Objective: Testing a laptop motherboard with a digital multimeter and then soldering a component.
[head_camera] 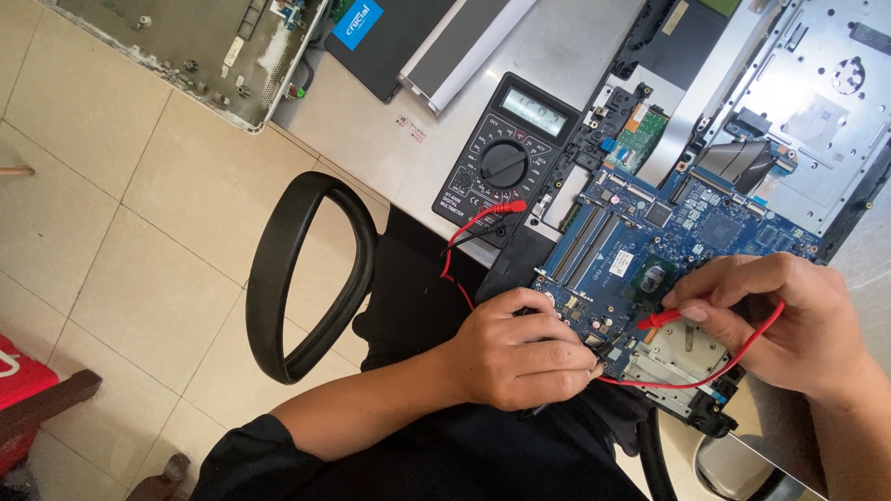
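Note:
A blue laptop motherboard (650, 232) lies in an opened laptop chassis at the table's edge. My right hand (780, 320) pinches a red multimeter probe (661, 320), its tip touching the board near the square chip. My left hand (520, 357) is closed at the board's near edge, its fingertips pressed where a black probe would be; the probe itself is mostly hidden. A black digital multimeter (506, 153) with a round dial lies left of the board. Its red lead (464, 237) and a black lead run down toward my hands.
A silver laptop bottom case (817, 102) lies at the upper right. A grey cover panel (186, 46) and a black drive with a blue label (371, 37) lie at the upper left. The black chair armrest (306, 278) curves beside my lap over a tiled floor.

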